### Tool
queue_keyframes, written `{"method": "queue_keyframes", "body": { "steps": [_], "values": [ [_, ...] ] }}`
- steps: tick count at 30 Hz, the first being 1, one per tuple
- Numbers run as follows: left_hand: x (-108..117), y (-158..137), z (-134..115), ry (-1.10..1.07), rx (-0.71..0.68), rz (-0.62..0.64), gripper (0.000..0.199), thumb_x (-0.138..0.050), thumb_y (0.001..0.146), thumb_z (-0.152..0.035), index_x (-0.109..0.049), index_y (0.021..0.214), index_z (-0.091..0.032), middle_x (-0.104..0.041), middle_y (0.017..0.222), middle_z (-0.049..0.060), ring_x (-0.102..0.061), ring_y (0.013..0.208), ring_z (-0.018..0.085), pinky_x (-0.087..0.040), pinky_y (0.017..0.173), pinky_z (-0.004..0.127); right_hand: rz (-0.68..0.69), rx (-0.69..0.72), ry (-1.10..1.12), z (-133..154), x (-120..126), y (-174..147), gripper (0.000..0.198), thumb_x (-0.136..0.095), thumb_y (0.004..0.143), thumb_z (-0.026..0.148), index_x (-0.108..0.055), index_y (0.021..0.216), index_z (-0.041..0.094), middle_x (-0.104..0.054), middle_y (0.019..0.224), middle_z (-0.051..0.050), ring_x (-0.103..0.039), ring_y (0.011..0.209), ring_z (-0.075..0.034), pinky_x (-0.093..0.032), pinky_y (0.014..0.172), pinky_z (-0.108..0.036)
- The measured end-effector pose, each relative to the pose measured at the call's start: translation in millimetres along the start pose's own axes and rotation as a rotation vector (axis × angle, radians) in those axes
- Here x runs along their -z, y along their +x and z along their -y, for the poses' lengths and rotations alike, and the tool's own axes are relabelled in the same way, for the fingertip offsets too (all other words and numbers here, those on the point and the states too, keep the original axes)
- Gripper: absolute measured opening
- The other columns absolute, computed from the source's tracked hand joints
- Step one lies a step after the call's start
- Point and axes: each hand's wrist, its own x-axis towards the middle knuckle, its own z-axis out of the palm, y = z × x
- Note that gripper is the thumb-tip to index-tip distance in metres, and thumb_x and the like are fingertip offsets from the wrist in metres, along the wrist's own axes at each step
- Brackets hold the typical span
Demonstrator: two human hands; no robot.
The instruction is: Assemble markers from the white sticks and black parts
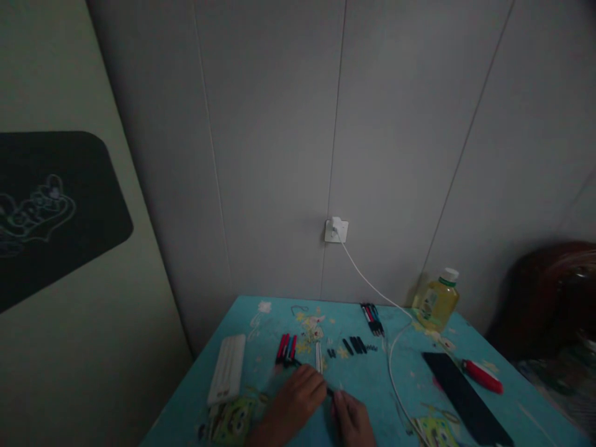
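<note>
Rod, slim & dark (330, 392), sits btwn my 2 hands, low-centre over the blue patterned tablecloth (267, 372). L hand (302, 391) is curled w/ its fingers closed on one end; R hand (350, 417) pinches the other end btwn thumb & fingertips. Too dim to tell the exact grip, & I can't make out the small pale tip by my R thumb.

Just beyond my L hand: slim red & blue barrels w/ black ends (285, 349), in a row. Next to them, thin white sticks (318, 357), then short black bits (331, 353), black tubes (355, 345) & tiny dark coils (371, 348). Bundle of multicoloured pens (372, 320) lies further back.

Flat white rectangular case (227, 370) is off to the L. On the R: white cable (390, 360), long black flat strip (467, 398), red-handled tool (483, 376), & clear bottle of yellow liquid (436, 302) nr the back edge.
</note>
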Motion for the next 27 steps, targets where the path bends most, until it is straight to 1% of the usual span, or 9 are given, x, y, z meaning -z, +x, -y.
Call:
{"method": "queue_keyframes", "body": {
  "steps": [2, 5, 8, 11, 14, 18, 22, 25, 27],
  "values": [
    [-5, -4, -1, -0.047, 0.060, 0.006, 0.009, -0.058, 0.092, -0.010, -0.063, 0.096, -0.016, -0.064, 0.093, 0.004, -0.061, 0.091, 0.019, -0.052, 0.086, 0.036, 0.004, 0.016, -0.032, -7, 1, -3, 0.066, -0.033, 0.089, 0.076, -0.056, 0.057, 0.023, -0.054, 0.050, -0.002, -0.050, 0.047, -0.019, -0.046, 0.049, -0.030],
    [-9, -13, 0, -0.145, 0.204, -0.033, 0.028, -0.056, 0.092, -0.008, -0.063, 0.115, -0.022, -0.061, 0.125, 0.009, -0.054, 0.122, 0.026, -0.044, 0.104, 0.049, 0.025, 0.054, -0.110, -21, 3, -7, 0.058, -0.034, 0.096, 0.065, -0.060, 0.066, 0.022, -0.060, 0.057, -0.004, -0.056, 0.051, -0.018, -0.049, 0.053, -0.028],
    [-13, -19, -1, -0.333, 0.554, -0.231, 0.044, -0.054, 0.095, -0.019, -0.050, 0.138, -0.027, -0.041, 0.150, 0.011, -0.034, 0.141, 0.031, -0.032, 0.113, 0.058, 0.034, 0.084, -0.173, -28, 4, -9, 0.051, -0.034, 0.100, 0.054, -0.062, 0.073, 0.021, -0.065, 0.065, -0.005, -0.061, 0.056, -0.018, -0.051, 0.057, -0.027],
    [-17, -14, -9, -0.702, 0.982, -0.487, 0.053, -0.059, 0.093, -0.036, -0.044, 0.143, -0.026, -0.045, 0.147, 0.013, -0.042, 0.137, 0.032, -0.036, 0.112, 0.054, 0.053, 0.130, -0.214, -30, 5, -9, 0.042, -0.036, 0.102, 0.046, -0.066, 0.089, 0.020, -0.071, 0.080, -0.008, -0.068, 0.069, -0.019, -0.055, 0.066, -0.028],
    [-18, -4, -19, -1.164, 1.243, -0.612, 0.068, -0.064, 0.089, -0.047, -0.035, 0.146, -0.023, -0.062, 0.127, 0.016, -0.064, 0.114, 0.031, -0.050, 0.099, 0.048, 0.120, 0.175, -0.252, -30, 6, -9, 0.034, -0.039, 0.102, 0.039, -0.067, 0.103, 0.020, -0.072, 0.091, -0.009, -0.071, 0.080, -0.020, -0.057, 0.073, -0.029],
    [-18, 6, -23, -1.379, 1.349, -0.683, 0.078, -0.071, 0.084, -0.047, -0.032, 0.147, -0.025, -0.070, 0.112, 0.012, -0.069, 0.103, 0.027, -0.054, 0.092, 0.040, 0.205, 0.195, -0.276, -34, 5, -11, 0.031, -0.040, 0.101, 0.035, -0.068, 0.099, 0.021, -0.072, 0.086, -0.008, -0.070, 0.076, -0.020, -0.056, 0.071, -0.029],
    [-16, 8, -19, -1.408, 1.290, -0.658, 0.070, -0.070, 0.086, -0.045, -0.038, 0.145, -0.026, -0.070, 0.112, 0.010, -0.069, 0.101, 0.025, -0.054, 0.091, 0.037, 0.215, 0.156, -0.230, -36, 1, -19, 0.042, -0.037, 0.102, 0.042, -0.068, 0.082, 0.022, -0.069, 0.073, -0.006, -0.068, 0.067, -0.020, -0.054, 0.066, -0.029],
    [-12, 11, -16, -1.481, 1.239, -0.593, 0.071, -0.069, 0.088, -0.044, -0.035, 0.147, -0.028, -0.069, 0.111, 0.010, -0.070, 0.097, 0.024, -0.054, 0.089, 0.038, 0.295, 0.017, -0.119, -36, -1, -24, 0.053, -0.036, 0.100, 0.052, -0.065, 0.068, 0.021, -0.064, 0.060, -0.004, -0.063, 0.056, -0.018, -0.049, 0.056, -0.027],
    [-8, 14, -15, -1.522, 1.222, -0.549, 0.074, -0.068, 0.088, -0.044, -0.031, 0.150, -0.028, -0.070, 0.107, 0.010, -0.071, 0.094, 0.024, -0.055, 0.087, 0.038, 0.390, -0.147, 0.023, -33, -2, -23, 0.058, -0.036, 0.098, 0.057, -0.066, 0.067, 0.020, -0.061, 0.052, -0.002, -0.058, 0.047, -0.016, -0.043, 0.048, -0.025]
  ]
}}
